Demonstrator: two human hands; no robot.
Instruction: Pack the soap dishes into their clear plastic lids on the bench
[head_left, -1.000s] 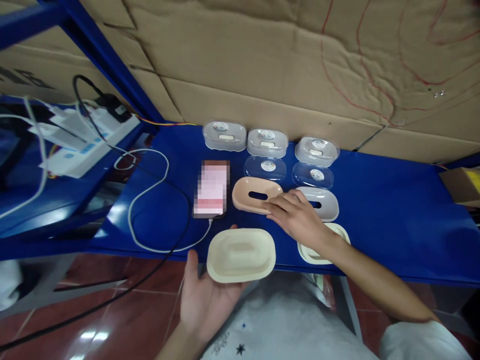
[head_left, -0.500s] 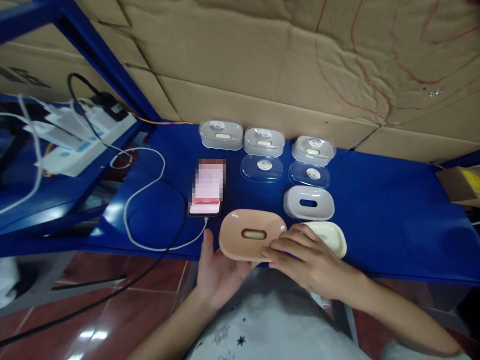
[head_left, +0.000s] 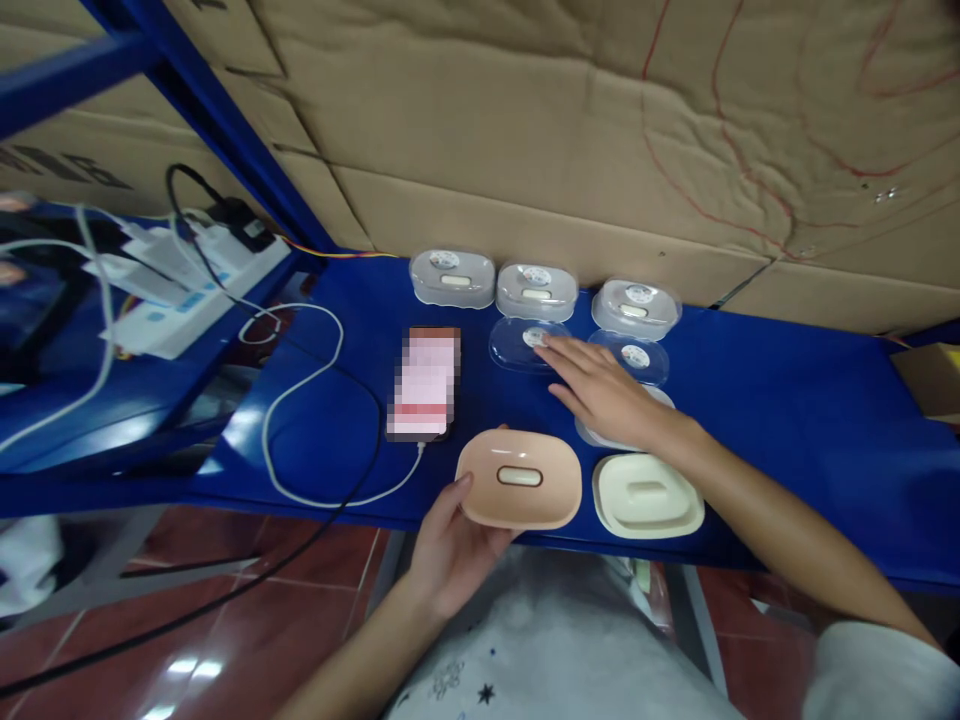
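Note:
My left hand [head_left: 454, 545] holds a peach oval soap dish [head_left: 487, 505] from below, thumb on its left rim. A pale bar shows through the slot in the dish's middle. Stretched out over the shelf, my right hand [head_left: 611, 390] has its fingertips at the right part of a clear lid [head_left: 510, 350] with a round sticker; whether they touch it I cannot tell. Under that hand lie a second clear lid [head_left: 656, 362] and a partly hidden greyish-white dish [head_left: 589, 432]. A cream oval piece [head_left: 615, 515] with a raised middle bar lies right of the peach dish.
Three lidded dishes [head_left: 454, 292] stand along the cardboard wall [head_left: 480, 200]. A phone [head_left: 424, 385] on a white cable lies left of the lids. Further left are a loaded power strip [head_left: 150, 335] and a black cord. The blue shelf [head_left: 787, 450] extends right.
My right hand has left the peach dish and reached forward to the clear lid. The left hand keeps the dish, thumb now on its rim. The pale bar sits higher in the slot.

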